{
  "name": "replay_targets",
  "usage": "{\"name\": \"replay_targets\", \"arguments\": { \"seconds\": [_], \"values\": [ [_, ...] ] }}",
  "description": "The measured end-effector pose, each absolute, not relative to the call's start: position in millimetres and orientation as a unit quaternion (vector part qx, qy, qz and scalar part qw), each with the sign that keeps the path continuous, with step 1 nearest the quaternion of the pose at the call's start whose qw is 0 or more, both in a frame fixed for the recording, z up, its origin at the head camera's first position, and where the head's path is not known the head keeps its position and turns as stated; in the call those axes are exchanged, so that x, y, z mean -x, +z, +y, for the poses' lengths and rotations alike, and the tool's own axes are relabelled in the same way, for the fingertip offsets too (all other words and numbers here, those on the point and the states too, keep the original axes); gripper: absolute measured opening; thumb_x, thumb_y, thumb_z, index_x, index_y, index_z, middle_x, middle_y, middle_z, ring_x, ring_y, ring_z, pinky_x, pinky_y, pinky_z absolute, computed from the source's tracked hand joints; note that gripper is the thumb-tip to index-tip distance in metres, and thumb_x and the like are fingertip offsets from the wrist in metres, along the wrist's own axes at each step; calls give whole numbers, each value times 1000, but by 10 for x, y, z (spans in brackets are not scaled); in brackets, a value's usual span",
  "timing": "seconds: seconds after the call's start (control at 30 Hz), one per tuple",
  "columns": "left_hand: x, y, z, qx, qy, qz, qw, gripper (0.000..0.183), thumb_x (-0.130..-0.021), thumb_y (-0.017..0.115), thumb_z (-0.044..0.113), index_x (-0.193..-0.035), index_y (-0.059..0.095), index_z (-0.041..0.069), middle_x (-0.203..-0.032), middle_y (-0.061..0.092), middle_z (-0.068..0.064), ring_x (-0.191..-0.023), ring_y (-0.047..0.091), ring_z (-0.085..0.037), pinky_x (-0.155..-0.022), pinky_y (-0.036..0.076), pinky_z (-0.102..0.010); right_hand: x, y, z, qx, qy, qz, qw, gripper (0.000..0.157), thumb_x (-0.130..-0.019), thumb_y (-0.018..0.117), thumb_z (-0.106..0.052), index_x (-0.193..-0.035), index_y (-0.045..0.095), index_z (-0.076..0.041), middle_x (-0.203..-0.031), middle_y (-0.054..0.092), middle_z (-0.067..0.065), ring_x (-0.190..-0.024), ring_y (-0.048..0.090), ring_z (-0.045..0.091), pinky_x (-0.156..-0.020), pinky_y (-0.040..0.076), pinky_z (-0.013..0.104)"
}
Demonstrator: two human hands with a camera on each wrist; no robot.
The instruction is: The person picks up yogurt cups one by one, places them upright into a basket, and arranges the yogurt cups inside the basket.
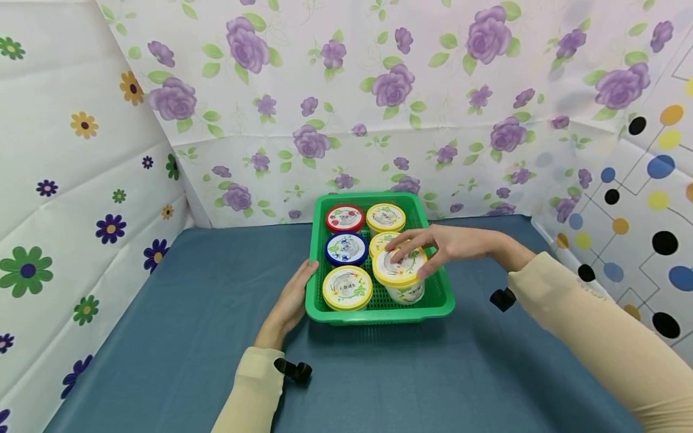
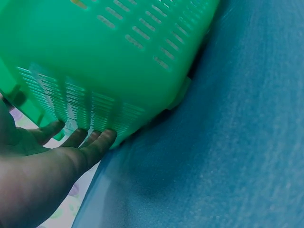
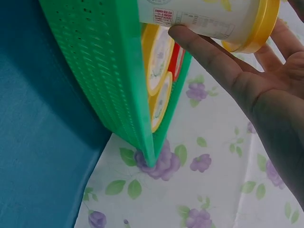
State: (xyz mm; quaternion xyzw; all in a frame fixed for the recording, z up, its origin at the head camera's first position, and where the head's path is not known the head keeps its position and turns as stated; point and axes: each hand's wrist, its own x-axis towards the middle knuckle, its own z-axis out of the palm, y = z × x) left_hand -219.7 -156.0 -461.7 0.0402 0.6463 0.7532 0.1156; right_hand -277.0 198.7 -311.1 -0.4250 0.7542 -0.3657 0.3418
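My right hand grips a white tub with a yellow lid from above, fingers over its lid and side. That tub is raised and tilted over the front right part of a green basket; its printed white side shows in the right wrist view. At the basket's left side, my left hand holds on, thumb at the rim and fingers against the slotted outer wall. Inside stand a red-lidded tub, a blue-lidded tub and more yellow-lidded tubs, one partly hidden by the held tub.
The basket stands on a blue-covered table, close to its back edge. Behind rises a cloth with purple flowers. Patterned cloths also border the table at left and right.
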Motion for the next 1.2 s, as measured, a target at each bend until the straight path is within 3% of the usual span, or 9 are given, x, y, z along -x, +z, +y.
{"name": "replay_targets", "arguments": {
  "seconds": [0.17, 0.47, 0.93, 1.2],
  "values": [
    [2191, -4618, -1562, -39, 753, 647, 116, 73, -110, 46, 53, -168, 18, 20, -163, 33, -9, -148, 36, -28, -121, 28, -50, 2769, -3185, 1948, 432, -350, 752, 354, 49, -99, 74, -17, -147, 63, -17, -164, 36, 5, -152, 28, 30, -108, 46, 48],
    [2188, -4621, -1562, -38, 753, 647, 117, 71, -109, 46, 54, -167, 20, 20, -161, 37, -10, -145, 40, -28, -119, 30, -48, 2741, -3210, 1894, 443, -331, 752, 359, 48, -99, 74, -19, -146, 63, -15, -164, 37, 8, -152, 28, 33, -113, 38, 55],
    [2198, -4627, -1573, -34, 750, 650, 118, 72, -109, 46, 54, -167, 19, 22, -162, 36, -8, -145, 39, -27, -119, 29, -48, 2731, -3303, 1864, 425, -310, 759, 384, 50, -97, 77, -18, -145, 64, -15, -163, 37, 6, -152, 28, 30, -115, 37, 52],
    [2206, -4636, -1575, -40, 749, 651, 115, 69, -110, 45, 54, -167, 21, 22, -159, 40, -10, -141, 44, -27, -117, 32, -47, 2729, -3341, 1868, 419, -291, 764, 395, 50, -101, 72, -20, -149, 60, -16, -165, 35, 5, -154, 25, 31, -116, 36, 52]
  ]
}}
